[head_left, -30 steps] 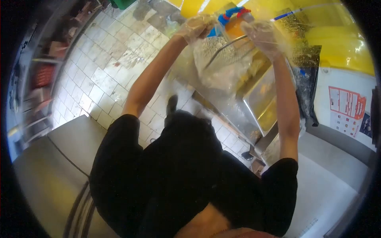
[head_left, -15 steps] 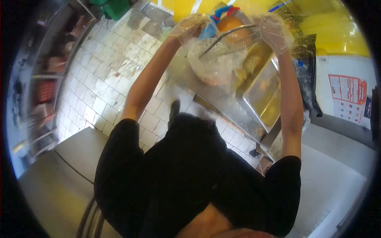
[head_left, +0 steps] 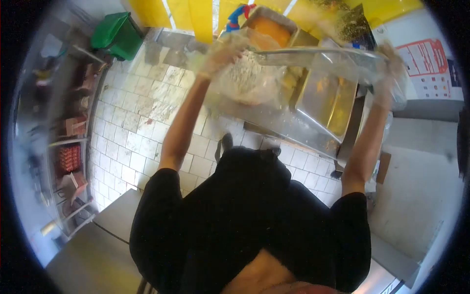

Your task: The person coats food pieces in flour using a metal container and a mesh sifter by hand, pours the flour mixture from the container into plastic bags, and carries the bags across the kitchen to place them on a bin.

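My right hand (head_left: 389,66), in a loose clear plastic glove, is closed at the right end of a metal mesh strainer (head_left: 323,51), which looks nearly edge-on and smeared by motion. At the strainer's left end is my gloved left hand (head_left: 223,56); blur hides whether its fingers touch the rim. Below and between the hands sits a wide round bowl with a pale, floury heap (head_left: 247,76). To its right, a rectangular metal tray (head_left: 299,100) holds yellowish residue. Behind the bowl is another metal tray (head_left: 291,24) with orange contents.
A blue and red object (head_left: 237,18) stands behind my left hand. The steel worktop (head_left: 264,115) runs toward the lower right. A green bin (head_left: 117,36) stands on the tiled floor (head_left: 142,115) at left, near shelves (head_left: 73,142). A printed sheet (head_left: 423,59) hangs at right.
My right hand has moved right and down with the strainer, which has swung flatter and farther right. My left hand has shifted left and down. The whole view has turned slightly.
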Tool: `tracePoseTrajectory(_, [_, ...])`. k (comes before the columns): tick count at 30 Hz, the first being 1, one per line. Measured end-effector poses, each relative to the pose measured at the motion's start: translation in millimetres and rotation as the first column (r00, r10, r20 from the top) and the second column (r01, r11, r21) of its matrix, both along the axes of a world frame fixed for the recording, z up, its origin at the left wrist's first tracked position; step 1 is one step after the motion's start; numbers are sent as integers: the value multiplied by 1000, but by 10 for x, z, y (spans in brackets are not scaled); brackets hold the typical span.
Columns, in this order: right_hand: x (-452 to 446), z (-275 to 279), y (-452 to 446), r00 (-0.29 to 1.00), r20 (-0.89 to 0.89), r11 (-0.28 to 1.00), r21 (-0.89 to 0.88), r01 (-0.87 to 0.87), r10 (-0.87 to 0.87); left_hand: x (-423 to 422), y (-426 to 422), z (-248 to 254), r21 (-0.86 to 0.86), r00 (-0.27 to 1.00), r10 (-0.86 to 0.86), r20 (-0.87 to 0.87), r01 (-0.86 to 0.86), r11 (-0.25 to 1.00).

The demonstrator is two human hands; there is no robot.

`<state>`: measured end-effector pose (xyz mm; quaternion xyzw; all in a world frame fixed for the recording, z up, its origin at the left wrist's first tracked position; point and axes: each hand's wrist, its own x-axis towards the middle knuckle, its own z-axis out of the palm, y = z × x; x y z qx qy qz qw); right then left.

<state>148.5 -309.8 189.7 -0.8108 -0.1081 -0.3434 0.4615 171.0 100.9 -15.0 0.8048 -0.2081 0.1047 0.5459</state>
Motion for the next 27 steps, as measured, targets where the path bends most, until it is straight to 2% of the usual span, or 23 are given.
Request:
tracePoseTrajectory(1, [-268,82,-222,999,16,998,53,39,-40,20,-143,-184,437,840,-74,538,-203,876])
tracePoseTrajectory(2, [-520,59,-456,990,58,988,-85,130,-126,-56,-304,-261,438,841,-84,534,-191,879])
tracePoseTrajectory(3, [-772,36,-689,970,116,948,-215,236,-215,-203,-511,-306,426,931,104,350,-257,868])
tracePoseTrajectory(5, [-1341,-29,-843,905,296,799,-438,413,-305,-300,-1054,-626,439,956,261,137,-295,849])
tracePoseTrajectory(6, [-1661,-72,-764,859,412,695,-522,495,-302,-248,-1414,-960,259,865,489,115,-501,826])
tracePoseTrajectory(8, [-2225,-224,-595,835,350,756,-370,540,-424,-81,-1602,-1370,90,747,664,41,-665,742])
tracePoseTrajectory(9, [-2466,-268,-645,836,248,784,-295,546,-489,54,-1343,-1546,377,961,270,55,-270,886])
tracePoseTrajectory(10, [-2703,-300,-678,828,140,800,-215,560,-543,26,-1091,-1398,614,985,-162,-57,162,773])
tracePoseTrajectory(11, [-2890,-341,-696,790,234,710,-349,612,-566,-55,-895,-1235,434,980,-168,-110,200,878])
tracePoseTrajectory(12, [-3074,-368,-694,770,275,654,-410,636,-576,-254,-723,-645,236,969,-182,-166,218,947])
tracePoseTrajectory(13, [-3258,-394,-693,748,320,593,-463,659,-581,-345,-641,-434,-58,954,-128,-272,117,991])
tracePoseTrajectory(15, [-3585,-476,-703,712,44,689,-218,691,-701,-442,-551,-109,-401,935,-41,-351,-111,909])
tracePoseTrajectory(16, [-3699,-574,-792,809,112,795,-151,588,-577,-509,-505,45,-471,946,30,-323,-189,862])
tracePoseTrajectory(17, [-3822,-641,-796,808,102,796,-140,589,-580,-549,-439,221,-458,945,34,-324,-188,869])
tracePoseTrajectory(18, [-3937,-694,-777,752,30,748,-86,659,-659,-562,-376,401,-271,908,110,-405,-234,934])
tracePoseTrajectory(19, [-4076,-777,-878,787,15,787,-17,617,-617,-583,-327,535,-73,861,202,-467,-265,962])
tracePoseTrajectory(20, [-4216,-859,-976,820,3,818,54,572,-573,-604,-275,621,-63,860,212,-465,-271,960])
tracePoseTrajectory(21, [-4358,-941,-1076,849,-4,842,126,525,-529,-613,-224,677,-93,920,175,-351,-220,971])
tracePoseTrajectory(22, [-4471,-960,-1112,781,-135,777,91,622,-610,-625,-190,725,-119,964,135,-231,-165,979])
tracePoseTrajectory(23, [-4568,-981,-1178,769,-148,771,57,634,-621,-633,-176,762,-115,962,147,-228,-177,978])
tracePoseTrajectory(25, [-4756,-1013,-1297,745,-172,757,-12,653,-645,-760,-169,901,-509,994,-88,-62,44,859])
tracePoseTrajectory(26, [-4854,-1041,-1322,702,-131,711,-38,702,-700,-867,-114,1058,-570,971,-132,-199,-5,821])
tracePoseTrajectory(27, [-4945,-1059,-1336,654,-90,660,-59,749,-751,-1067,-171,1266,-500,977,-43,-208,-68,864])
